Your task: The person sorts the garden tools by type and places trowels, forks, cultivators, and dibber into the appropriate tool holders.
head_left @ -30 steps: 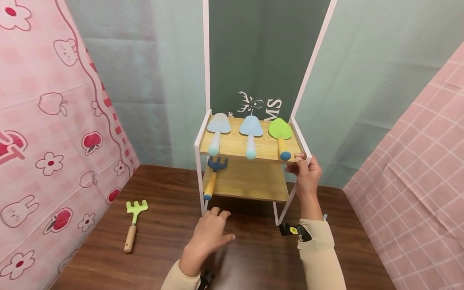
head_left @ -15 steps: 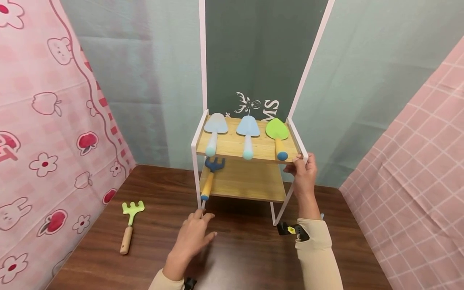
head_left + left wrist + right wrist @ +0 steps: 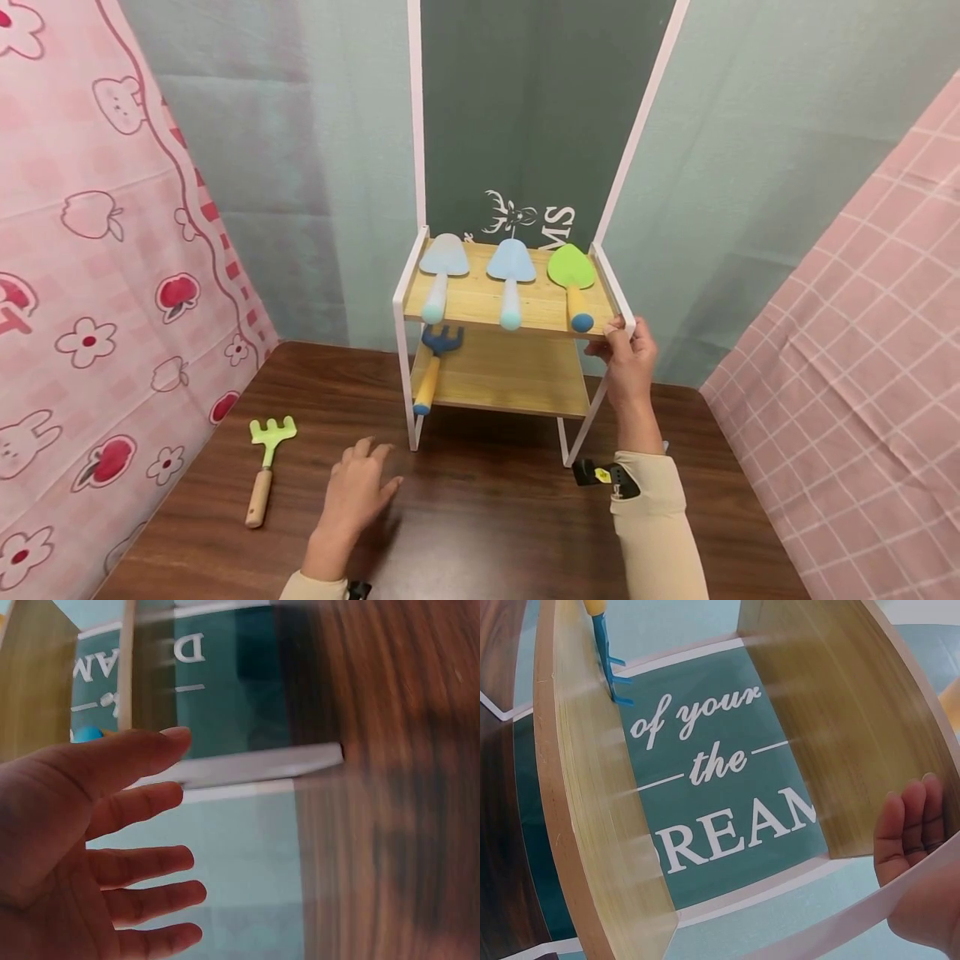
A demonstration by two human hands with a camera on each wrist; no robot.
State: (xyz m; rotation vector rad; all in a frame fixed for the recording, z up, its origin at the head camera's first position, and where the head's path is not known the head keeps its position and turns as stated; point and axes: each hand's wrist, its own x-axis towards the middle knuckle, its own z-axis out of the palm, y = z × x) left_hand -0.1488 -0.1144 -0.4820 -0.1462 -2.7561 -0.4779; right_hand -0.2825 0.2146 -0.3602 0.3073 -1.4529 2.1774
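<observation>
My right hand (image 3: pixel 630 358) grips the front right corner of a two-tier shelf (image 3: pixel 480 296) with a white frame and wooden boards. In the right wrist view its fingers (image 3: pixel 913 814) curl under the upper board. On the top board lie a pale white trowel (image 3: pixel 445 257), a light blue trowel (image 3: pixel 512 262) and a green trowel (image 3: pixel 572 267) with a yellow handle. A blue hand rake (image 3: pixel 429 379) with a yellow handle lies on the lower board's left side. My left hand (image 3: pixel 354 492) hovers over the table, fingers spread and holding nothing, between the shelf and a green rake (image 3: pixel 258 496).
The dark wooden table (image 3: pixel 480 533) carries the shelf and the green rake, which has a wooden handle. A dark green lettered panel (image 3: pixel 540 108) rises behind the shelf. Pink patterned cloths (image 3: pixel 97 250) hang on both sides. A small light blue thing (image 3: pixel 665 447) peeks out beside the right sleeve.
My left hand has moved left, away from the front of the shelf and closer to the green rake. My right hand keeps its grip on the shelf corner. The view has shifted slightly.
</observation>
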